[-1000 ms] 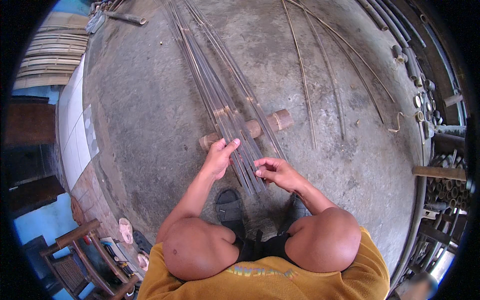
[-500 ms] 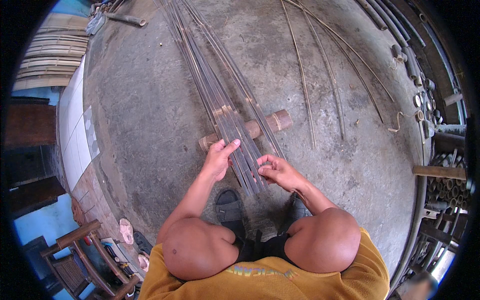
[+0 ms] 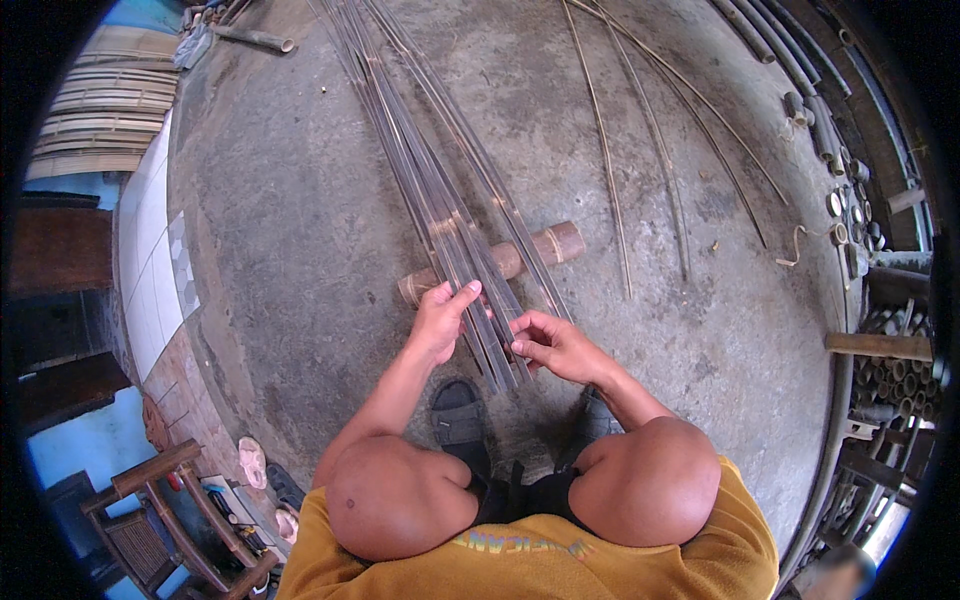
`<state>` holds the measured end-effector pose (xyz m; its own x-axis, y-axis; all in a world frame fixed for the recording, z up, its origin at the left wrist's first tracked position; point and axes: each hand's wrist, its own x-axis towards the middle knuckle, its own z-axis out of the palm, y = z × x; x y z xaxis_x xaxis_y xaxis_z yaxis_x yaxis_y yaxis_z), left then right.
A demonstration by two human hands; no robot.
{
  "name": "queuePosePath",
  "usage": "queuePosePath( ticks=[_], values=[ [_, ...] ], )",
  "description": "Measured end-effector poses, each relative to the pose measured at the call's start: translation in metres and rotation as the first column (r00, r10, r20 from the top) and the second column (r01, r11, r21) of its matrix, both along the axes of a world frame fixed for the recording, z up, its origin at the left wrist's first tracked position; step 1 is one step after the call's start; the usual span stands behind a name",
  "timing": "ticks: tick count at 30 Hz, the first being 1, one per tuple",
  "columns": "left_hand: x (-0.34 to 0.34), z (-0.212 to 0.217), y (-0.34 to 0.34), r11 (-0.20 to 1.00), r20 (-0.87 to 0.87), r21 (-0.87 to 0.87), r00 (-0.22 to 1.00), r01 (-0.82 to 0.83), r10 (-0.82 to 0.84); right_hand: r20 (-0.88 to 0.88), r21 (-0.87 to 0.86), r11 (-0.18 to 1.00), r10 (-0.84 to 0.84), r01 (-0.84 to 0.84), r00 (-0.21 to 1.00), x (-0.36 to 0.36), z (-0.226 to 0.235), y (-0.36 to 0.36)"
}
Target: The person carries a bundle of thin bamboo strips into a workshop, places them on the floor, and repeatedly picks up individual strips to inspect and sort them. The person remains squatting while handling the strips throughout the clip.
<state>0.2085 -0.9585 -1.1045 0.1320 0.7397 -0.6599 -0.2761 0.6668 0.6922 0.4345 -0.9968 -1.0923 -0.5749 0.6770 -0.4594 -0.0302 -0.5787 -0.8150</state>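
**Both hands down on the bamboo strips**

The person squatted low over the concrete floor (image 3: 300, 250), knees wide, and both hands were right in among the bundle of bamboo strips (image 3: 440, 200). The left hand (image 3: 440, 320) lay on the near end of the bundle from the left, fingers curled loosely over the outer strips and thumb stretched across the top, not a clenched grip. The right hand (image 3: 555, 345) came in from the other side, fingertips pinching the end of one or two strips, the rest of the fingers bent. The two hands sat close together, just apart.

The strips ran long and straight away from the person toward the top of the view, fanning slightly at the near end. They were propped across a short bamboo log (image 3: 545, 245) that lay crosswise on the floor, just beyond the hands, so the strips lay on top of it.

To the right, well apart from the bundle, a few loose thin strips (image 3: 610, 180) lay scattered on the concrete. Dark sandals (image 3: 460, 420) showed beneath the hands. A wooden chair (image 3: 150, 510) stood at lower left, and stacked bamboo poles (image 3: 890, 370) lined the right edge.
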Motion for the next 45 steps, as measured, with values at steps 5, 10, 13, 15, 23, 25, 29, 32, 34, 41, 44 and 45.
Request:
queuePosePath(
  ticks=[5,10,13,15,23,25,29,32,34,41,44,45],
  values=[
    [0.000,-0.002,-0.004,1.000,-0.053,-0.013,0.999,0.006,-0.007,0.190,0.246,0.960,0.090,-0.136,0.978,-0.004,-0.007,0.000],
    [0.003,-0.003,-0.008,0.999,-0.105,-0.015,0.994,-0.045,0.044,0.354,0.336,0.916,0.095,-0.221,0.930,-0.010,0.007,0.004],
    [0.003,-0.010,-0.007,0.999,-0.110,0.027,0.993,-0.029,0.032,0.319,0.384,0.911,0.025,-0.153,0.947,-0.014,-0.017,-0.004],
    [0.001,-0.004,-0.003,0.999,-0.065,0.017,0.997,-0.044,0.045,0.317,0.211,0.972,0.031,-0.102,0.948,-0.017,-0.007,0.001],
    [0.006,0.002,-0.004,0.995,0.009,-0.045,0.996,-0.084,0.084,0.274,0.358,0.933,-0.130,0.025,0.953,-0.028,-0.022,0.005],
    [0.013,0.004,-0.004,0.992,0.045,-0.057,0.992,-0.115,0.118,0.225,0.294,0.955,-0.113,0.043,0.968,-0.028,-0.025,0.003],
    [0.004,0.000,-0.006,0.998,0.056,-0.012,0.997,-0.059,0.060,0.413,0.345,0.932,-0.041,-0.115,0.910,-0.026,-0.010,0.010],
    [0.003,-0.008,-0.005,0.998,-0.012,0.068,1.000,-0.018,0.019,0.383,0.227,0.974,-0.069,-0.022,0.921,-0.026,0.010,0.015],
    [0.005,-0.012,-0.006,0.999,-0.065,0.008,0.997,-0.037,0.038,0.369,0.140,0.980,-0.182,0.139,0.911,-0.020,0.029,0.019],
    [0.014,0.001,0.016,0.995,-0.142,0.102,0.989,-0.011,0.026,0.287,0.478,0.867,-0.310,0.145,0.906,-0.013,0.019,0.046],
    [0.006,-0.025,0.005,0.983,-0.250,0.178,0.965,-0.038,0.083,0.080,0.531,0.808,-0.346,0.254,0.935,-0.034,0.077,0.067],
    [0.006,-0.032,-0.001,0.993,-0.288,0.104,0.954,-0.048,0.076,0.009,0.567,0.775,-0.345,0.280,0.938,-0.037,0.097,0.073]
  ],
)
